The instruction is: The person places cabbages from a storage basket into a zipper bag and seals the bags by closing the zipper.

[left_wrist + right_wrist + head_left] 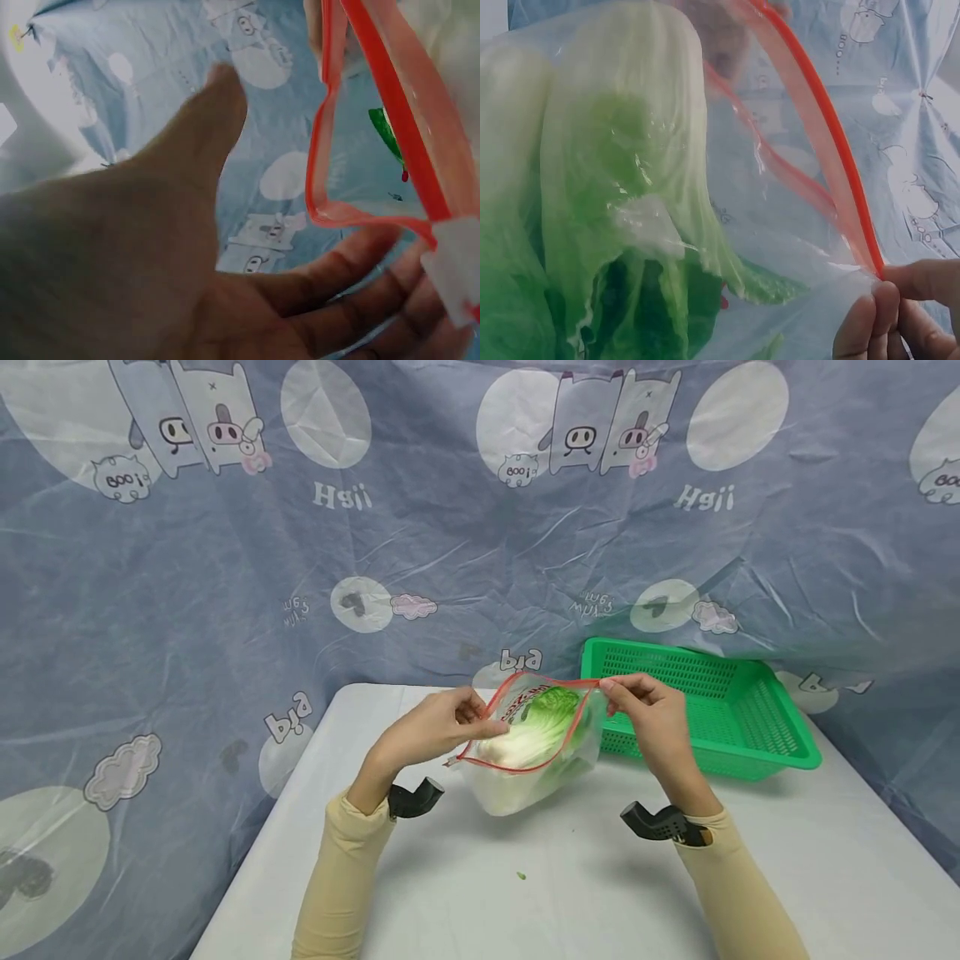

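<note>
A clear zip bag (502,793) with a red zip rim is held up over the white table, its mouth gaping. Inside lies a Chinese cabbage (555,710), white stalks toward the left, green leaves toward the right. My right hand (660,718) pinches the bag's right corner between thumb and fingers, with the red zip (840,150) running into the pinch. At the opposite end, my left hand (420,735) touches the bag. In the left wrist view its thumb (214,112) stands well apart from the fingers, which reach behind the rim near a white zip slider (454,262).
A green perforated basket (772,752) stands at the back right, behind my right hand. One small green scrap (521,876) lies on the white table (465,910). A printed blue-grey cloth (450,543) hangs behind and around the table.
</note>
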### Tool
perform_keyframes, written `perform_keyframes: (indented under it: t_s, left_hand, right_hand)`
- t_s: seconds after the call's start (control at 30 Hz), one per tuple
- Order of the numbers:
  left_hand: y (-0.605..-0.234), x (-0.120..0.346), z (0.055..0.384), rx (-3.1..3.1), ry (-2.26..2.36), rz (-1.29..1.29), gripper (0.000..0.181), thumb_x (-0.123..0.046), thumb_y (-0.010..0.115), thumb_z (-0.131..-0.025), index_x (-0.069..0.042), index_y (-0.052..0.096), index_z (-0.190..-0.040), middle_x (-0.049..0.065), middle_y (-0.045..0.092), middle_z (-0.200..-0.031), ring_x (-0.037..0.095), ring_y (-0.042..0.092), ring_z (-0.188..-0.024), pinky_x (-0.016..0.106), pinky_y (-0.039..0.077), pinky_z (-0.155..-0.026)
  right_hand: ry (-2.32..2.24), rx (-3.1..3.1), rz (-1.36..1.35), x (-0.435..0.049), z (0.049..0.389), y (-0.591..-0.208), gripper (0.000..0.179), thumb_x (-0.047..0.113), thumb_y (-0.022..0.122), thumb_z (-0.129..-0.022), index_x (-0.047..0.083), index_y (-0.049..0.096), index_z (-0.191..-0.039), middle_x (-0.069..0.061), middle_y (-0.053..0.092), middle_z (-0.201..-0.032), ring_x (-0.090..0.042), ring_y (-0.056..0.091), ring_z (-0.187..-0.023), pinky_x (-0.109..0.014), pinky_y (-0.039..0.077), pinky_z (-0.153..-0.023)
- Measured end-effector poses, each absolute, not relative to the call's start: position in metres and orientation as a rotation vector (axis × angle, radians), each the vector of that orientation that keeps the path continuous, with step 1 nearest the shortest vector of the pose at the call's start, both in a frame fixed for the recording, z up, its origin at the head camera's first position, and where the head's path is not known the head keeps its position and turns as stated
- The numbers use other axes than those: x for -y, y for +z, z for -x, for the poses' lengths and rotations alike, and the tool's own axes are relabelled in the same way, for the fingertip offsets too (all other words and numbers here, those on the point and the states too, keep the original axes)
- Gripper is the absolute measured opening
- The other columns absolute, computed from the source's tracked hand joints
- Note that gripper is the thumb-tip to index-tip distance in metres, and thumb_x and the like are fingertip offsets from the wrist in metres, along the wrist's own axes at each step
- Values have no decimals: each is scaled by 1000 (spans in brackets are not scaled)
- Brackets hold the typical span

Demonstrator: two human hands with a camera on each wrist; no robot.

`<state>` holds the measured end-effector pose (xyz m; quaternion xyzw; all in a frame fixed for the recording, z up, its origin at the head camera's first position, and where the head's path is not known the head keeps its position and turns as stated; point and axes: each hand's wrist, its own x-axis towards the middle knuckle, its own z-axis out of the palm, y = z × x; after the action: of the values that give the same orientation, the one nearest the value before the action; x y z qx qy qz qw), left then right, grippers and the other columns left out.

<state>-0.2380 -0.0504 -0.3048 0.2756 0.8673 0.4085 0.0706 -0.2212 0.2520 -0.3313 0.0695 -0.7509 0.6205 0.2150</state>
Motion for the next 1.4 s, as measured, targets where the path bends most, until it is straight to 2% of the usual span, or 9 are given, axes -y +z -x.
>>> perform_keyframes:
  t_s: [0.07,0.17,0.27,0.4,0.77,0.93,1.1,1.27,1.4]
  left_hand:
    - [-305,49,232,-2619,1103,-894,52,-52,77,-75,-11,56,-99,0,58,-88,14,54,-77,27,46,-69]
    - [-305,44,226,-2638,987,-956,58,-40,84,-71,-8,51,-106,1,54,-94,12,50,-83,27,44,-73]
    - [-305,42,225,-2647,974,-966,55,-21,85,-72,-7,48,-110,3,57,-98,13,54,-86,28,46,-77]
    - [-306,41,229,-2661,982,-954,48,-10,82,-75,-8,48,-108,3,60,-90,13,56,-77,27,47,-71]
    - [-316,42,261,-2552,1390,-838,18,-22,83,-75,-14,68,-81,-1,60,-76,13,51,-68,26,41,-63]
    - [-323,38,273,-2484,1574,-676,20,-33,82,-76,-18,69,-81,-3,66,-88,16,57,-88,33,44,-76]
    - [-331,22,277,-2291,1862,-695,20,-25,81,-78,-12,66,-82,-5,73,-106,11,60,-107,32,46,-84]
    - [-332,11,274,-2301,1969,-717,18,-17,80,-78,-10,63,-79,-2,75,-95,6,60,-83,25,41,-69]
    - [-332,12,274,-2396,1972,-681,20,-20,81,-77,-12,62,-77,0,73,-80,7,50,-69,25,34,-62]
  right_hand:
    - [1738,2054,-163,-252,223,-331,34,30,71,-88,-2,69,-100,-8,66,-77,-14,61,-67,-23,53,-72]
    - [1782,1999,-136,-253,225,-333,34,29,73,-86,-3,69,-100,-7,67,-79,-13,60,-66,-22,54,-72]
    - [1839,1927,-127,-253,227,-335,33,25,74,-85,-5,68,-99,-3,68,-81,-12,60,-65,-22,54,-69]
    - [1894,1843,-117,-255,229,-338,31,20,74,-85,-7,68,-100,-1,68,-83,-12,60,-66,-22,54,-65]
    - [1985,1685,-23,-264,234,-338,26,17,75,-84,-5,68,-97,-4,65,-82,-15,58,-65,-22,53,-63]
    - [1969,1714,-21,-265,233,-337,28,19,73,-86,-5,66,-99,-4,63,-84,-14,56,-68,-21,51,-64]
    - [1988,1704,-19,-265,234,-337,27,20,72,-87,-4,66,-99,-6,62,-84,-14,54,-69,-20,49,-64]
    - [2031,1660,-27,-264,234,-337,25,19,71,-88,-4,66,-97,-7,61,-83,-14,54,-68,-21,49,-64]
    - [2070,1610,-47,-264,235,-337,24,17,71,-88,-4,65,-96,-7,59,-81,-15,53,-67,-22,49,-63]
